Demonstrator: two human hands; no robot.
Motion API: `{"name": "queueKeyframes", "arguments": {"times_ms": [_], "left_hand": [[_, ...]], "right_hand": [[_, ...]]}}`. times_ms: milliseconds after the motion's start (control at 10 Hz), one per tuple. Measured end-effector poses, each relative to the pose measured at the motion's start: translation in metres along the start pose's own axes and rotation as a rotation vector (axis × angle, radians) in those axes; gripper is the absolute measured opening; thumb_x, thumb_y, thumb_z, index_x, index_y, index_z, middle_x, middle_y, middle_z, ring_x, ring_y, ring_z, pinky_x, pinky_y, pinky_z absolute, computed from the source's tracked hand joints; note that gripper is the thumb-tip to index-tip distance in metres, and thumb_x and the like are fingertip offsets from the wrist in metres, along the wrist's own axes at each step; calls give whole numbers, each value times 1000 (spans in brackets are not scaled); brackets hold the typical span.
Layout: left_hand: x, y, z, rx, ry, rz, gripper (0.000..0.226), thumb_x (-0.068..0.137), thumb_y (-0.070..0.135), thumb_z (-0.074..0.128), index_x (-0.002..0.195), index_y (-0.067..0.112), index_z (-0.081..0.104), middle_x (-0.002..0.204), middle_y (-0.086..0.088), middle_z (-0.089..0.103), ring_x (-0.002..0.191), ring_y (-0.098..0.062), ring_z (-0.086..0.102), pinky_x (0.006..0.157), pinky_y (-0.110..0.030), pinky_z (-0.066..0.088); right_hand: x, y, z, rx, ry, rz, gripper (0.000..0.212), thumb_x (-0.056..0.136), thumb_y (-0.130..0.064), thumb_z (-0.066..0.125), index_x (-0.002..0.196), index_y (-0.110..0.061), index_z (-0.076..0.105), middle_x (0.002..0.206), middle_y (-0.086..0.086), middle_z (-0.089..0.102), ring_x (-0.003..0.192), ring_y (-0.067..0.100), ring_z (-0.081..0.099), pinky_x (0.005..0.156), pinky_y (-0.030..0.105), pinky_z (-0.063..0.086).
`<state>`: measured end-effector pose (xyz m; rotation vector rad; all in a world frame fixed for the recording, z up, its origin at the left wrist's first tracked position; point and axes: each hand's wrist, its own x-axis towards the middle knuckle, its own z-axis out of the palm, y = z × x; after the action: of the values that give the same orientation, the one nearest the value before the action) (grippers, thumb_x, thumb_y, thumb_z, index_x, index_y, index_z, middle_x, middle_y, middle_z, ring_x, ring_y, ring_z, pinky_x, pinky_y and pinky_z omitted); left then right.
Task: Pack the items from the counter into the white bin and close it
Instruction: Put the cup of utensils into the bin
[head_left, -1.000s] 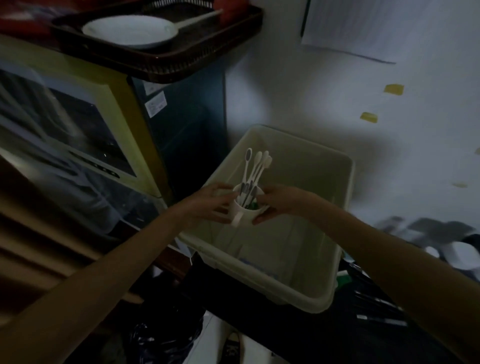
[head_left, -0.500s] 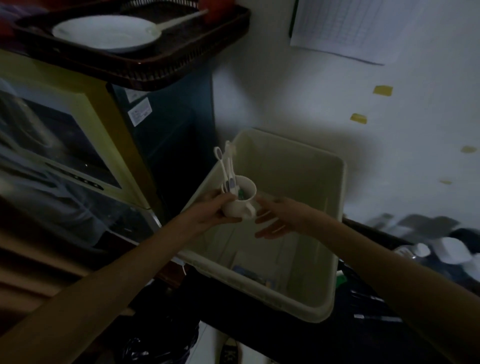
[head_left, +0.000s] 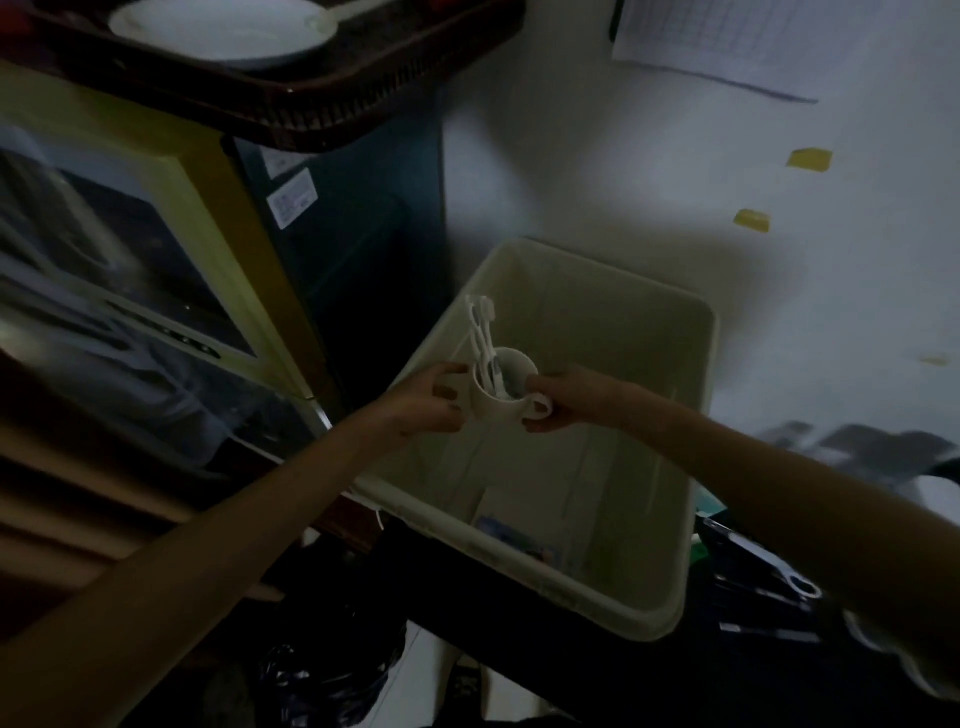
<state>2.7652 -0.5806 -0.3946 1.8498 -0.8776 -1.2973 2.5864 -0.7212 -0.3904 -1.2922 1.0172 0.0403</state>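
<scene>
A white mug (head_left: 498, 402) with several toothbrushes (head_left: 480, 327) standing in it hangs tilted over the left part of the open white bin (head_left: 652, 621). My left hand (head_left: 428, 400) curls against the mug's left side. My right hand (head_left: 569, 397) pinches the mug at its handle, thumb on the rim. Low in the bin lies a small flat packet with blue print (head_left: 514, 535).
A dark counter to the right of the bin carries several dim tools and pens (head_left: 769, 577). A glass-fronted cabinet (head_left: 156, 291) stands at left, and a brown tray with a white plate (head_left: 223, 31) sits on top of it. A black bag (head_left: 322, 675) lies below.
The mug passed to my left hand and tilted left; now my right hand has closed on its handle side again. The mug stays over the bin's left part.
</scene>
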Motion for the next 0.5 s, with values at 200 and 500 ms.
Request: {"name": "queueKeyframes", "arguments": {"times_ms": [200,500], "left_hand": [[2,-4,3,-30,-71,-56,61,80,-18,61,134,9,47,114,-16,59,100,-24,60,78,-34,54],[10,-22,8,499,-78,-228,47,84,2,68,129,2,53,87,2,56,66,-6,51,54,-15,44]], "right_hand": [[39,5,-12,-307,-265,86,21,102,-14,44,107,3,55,101,19,61,93,28,64,80,29,58],[79,37,22,-475,-464,170,36,103,-14,45,129,11,48,101,13,61,82,15,66,74,24,59]]}}
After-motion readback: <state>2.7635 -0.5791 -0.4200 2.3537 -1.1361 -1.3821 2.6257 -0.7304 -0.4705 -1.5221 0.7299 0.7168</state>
